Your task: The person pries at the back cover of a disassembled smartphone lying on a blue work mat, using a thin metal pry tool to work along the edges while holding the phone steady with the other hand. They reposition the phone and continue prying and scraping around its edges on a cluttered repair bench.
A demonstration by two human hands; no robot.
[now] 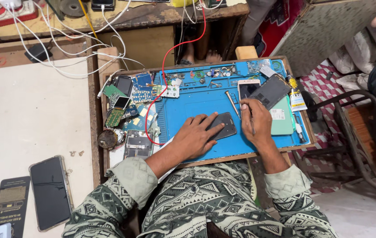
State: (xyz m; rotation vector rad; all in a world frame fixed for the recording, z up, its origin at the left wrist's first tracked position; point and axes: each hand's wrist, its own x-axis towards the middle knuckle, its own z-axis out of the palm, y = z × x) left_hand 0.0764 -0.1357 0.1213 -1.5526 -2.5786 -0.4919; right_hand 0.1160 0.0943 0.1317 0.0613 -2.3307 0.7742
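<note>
**Dark phone pinned flat while a thin tool is gripped**

A dark phone point(223, 126) is pressed flat near the front edge of the blue mat point(188, 105) by the left hand point(194, 136), fingers spread. A thin tool point(250, 118) is pinched in the closed right hand point(256, 123), just beside the phone. Steady downward pressure is best kept so the phone cannot slide. Circuit boards point(130, 105) are heaped at the mat's left edge, more phones point(267, 94) at its right corner; white cables point(64, 48) trail over the wooden bench point(144, 17) behind.

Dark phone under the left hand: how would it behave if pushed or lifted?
The dark phone lies flat on the blue mat, so it probably slides rather than tips. It looks thin and rigid, likely light. Its glossy face suggests it is slippery and fragile; the left hand presses on it.
</note>
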